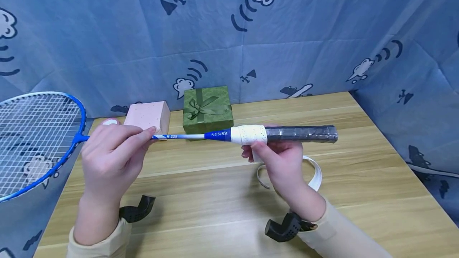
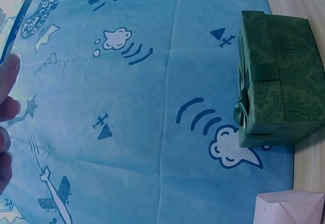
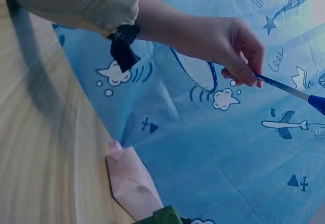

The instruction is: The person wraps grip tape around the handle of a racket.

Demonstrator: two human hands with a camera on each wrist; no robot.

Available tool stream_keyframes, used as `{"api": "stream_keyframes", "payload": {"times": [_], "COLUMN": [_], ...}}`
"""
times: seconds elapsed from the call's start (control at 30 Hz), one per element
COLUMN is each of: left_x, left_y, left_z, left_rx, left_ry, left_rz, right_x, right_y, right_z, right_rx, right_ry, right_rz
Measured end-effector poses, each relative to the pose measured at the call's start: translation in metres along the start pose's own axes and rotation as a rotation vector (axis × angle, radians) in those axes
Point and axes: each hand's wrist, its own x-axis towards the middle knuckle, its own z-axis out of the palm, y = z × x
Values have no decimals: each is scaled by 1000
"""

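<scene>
A blue and white badminton racket (image 1: 217, 135) lies level across the head view, its strung head at left and its dark handle (image 1: 305, 133) at right. My left hand (image 1: 111, 150) pinches the thin shaft, which also shows in the right wrist view beyond the left hand (image 3: 223, 46). White perforated grip tape (image 1: 252, 133) is wound round the handle's front end. With its thumb on the tape's lower edge, my right hand (image 1: 285, 162) grips the tape at the handle; its other fingers are partly hidden behind. The tape's loose length (image 1: 316, 174) curls below, beside the right wrist.
On the wooden table (image 1: 201, 210), a pale pink box (image 1: 147, 114) and a green gift box (image 1: 208, 110) with a bow stand at the back. A patterned blue cloth (image 1: 215, 39) hangs behind them. Black wrist-worn devices (image 1: 283, 228) jut inward from both wrists.
</scene>
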Motion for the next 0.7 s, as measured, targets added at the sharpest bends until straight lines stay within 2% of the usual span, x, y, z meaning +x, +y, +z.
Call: {"api": "stream_keyframes", "payload": {"times": [0.23, 0.47, 0.7], "left_x": [1, 2, 3], "left_y": [0, 0, 1], "left_z": [-3, -9, -11], "left_rx": [-20, 40, 74], "left_ry": [-22, -102, -118], "left_rz": [-4, 45, 61], "right_x": [0, 0, 2], "right_y": [1, 5, 7], "right_z": [-2, -5, -5], "right_rx": [-84, -70, -52], "right_ry": [-60, -84, -65], "right_rz": [-52, -110, -113]}}
